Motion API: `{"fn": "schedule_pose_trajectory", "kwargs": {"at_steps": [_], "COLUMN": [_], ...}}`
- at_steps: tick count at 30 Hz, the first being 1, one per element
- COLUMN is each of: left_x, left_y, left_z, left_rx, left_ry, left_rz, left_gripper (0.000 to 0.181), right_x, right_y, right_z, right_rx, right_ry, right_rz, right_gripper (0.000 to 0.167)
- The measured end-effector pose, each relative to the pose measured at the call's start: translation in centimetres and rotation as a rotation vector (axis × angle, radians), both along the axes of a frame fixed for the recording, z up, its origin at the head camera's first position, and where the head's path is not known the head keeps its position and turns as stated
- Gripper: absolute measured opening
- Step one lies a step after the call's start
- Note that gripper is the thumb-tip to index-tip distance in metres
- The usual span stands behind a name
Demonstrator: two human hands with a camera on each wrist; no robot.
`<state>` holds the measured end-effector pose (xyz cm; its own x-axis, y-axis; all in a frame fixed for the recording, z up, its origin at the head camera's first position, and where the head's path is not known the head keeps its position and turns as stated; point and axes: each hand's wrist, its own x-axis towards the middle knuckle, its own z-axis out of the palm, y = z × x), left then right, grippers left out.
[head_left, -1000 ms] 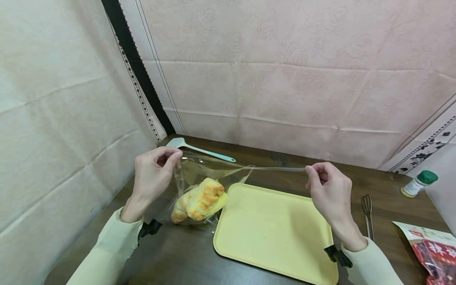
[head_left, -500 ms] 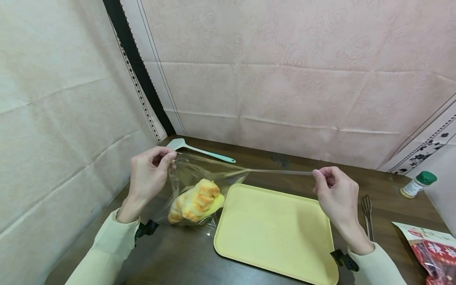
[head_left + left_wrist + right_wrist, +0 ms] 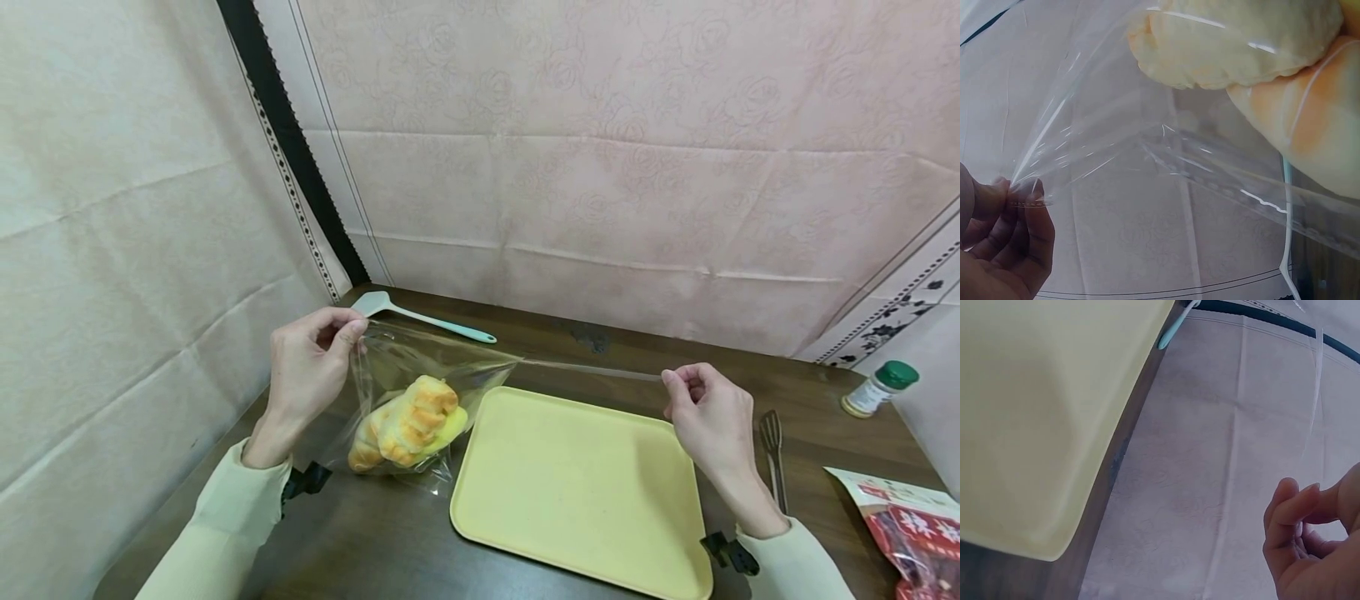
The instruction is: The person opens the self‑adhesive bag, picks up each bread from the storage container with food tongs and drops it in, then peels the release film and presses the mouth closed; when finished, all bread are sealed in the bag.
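A clear plastic bag hangs from my left hand, whose thumb and fingertips pinch its top corner. Inside the bag lie pieces of golden bread, with something pale yellow against them. From the bag's right corner a thin clear strip stretches taut to my right hand, which pinches its far end. In the left wrist view the pinched plastic and the bread show close up. The right wrist view has the strip running up from my fingertips.
A pale yellow tray lies between the hands. Behind the bag is a light blue spatula. To the right are a metal fork-like utensil, a green-capped bottle and a red-and-white packet. Cloth walls stand behind and left.
My right hand has moved right and slightly down, drawing the strip out longer. The left hand and the bag with the bread have shifted a little left.
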<state>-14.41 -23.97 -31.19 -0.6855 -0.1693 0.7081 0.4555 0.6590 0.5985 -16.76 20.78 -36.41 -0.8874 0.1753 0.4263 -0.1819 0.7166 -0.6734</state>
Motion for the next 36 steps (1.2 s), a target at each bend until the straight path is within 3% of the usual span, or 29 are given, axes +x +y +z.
{"fn": "schedule_pose_trajectory", "kwargs": {"at_steps": [10, 17, 24, 28, 32, 36], "left_x": [0.0, 0.0, 0.1, 0.0, 0.0, 0.0], "left_y": [0.2, -0.1, -0.4, -0.4, -0.4, -0.3], "left_z": [-0.1, -0.1, -0.1, -0.1, -0.1, 0.0], "left_rx": [-0.016, 0.003, 0.011, 0.004, 0.009, 0.011], "left_ry": [0.015, 0.004, 0.0, -0.009, -0.013, -0.003], "left_rz": [-0.035, -0.034, -0.018, -0.024, -0.024, -0.03], "left_gripper": [0.005, 0.006, 0.005, 0.007, 0.006, 0.006], "right_x": [0.0, 0.1, 0.1, 0.0, 0.0, 0.0], "right_y": [0.3, 1.1, 1.5, 1.5, 1.5, 1.6], "right_z": [-0.4, -0.8, -1.4, -1.9, -2.2, -2.4], "right_rx": [0.004, 0.073, 0.136, 0.166, 0.198, 0.245], "right_ry": [-0.026, -0.077, -0.351, -0.465, -0.517, -0.497], "right_rz": [-0.054, -0.09, 0.117, 0.18, 0.213, 0.238], "right_gripper": [0.022, 0.023, 0.027, 0.026, 0.025, 0.025]}}
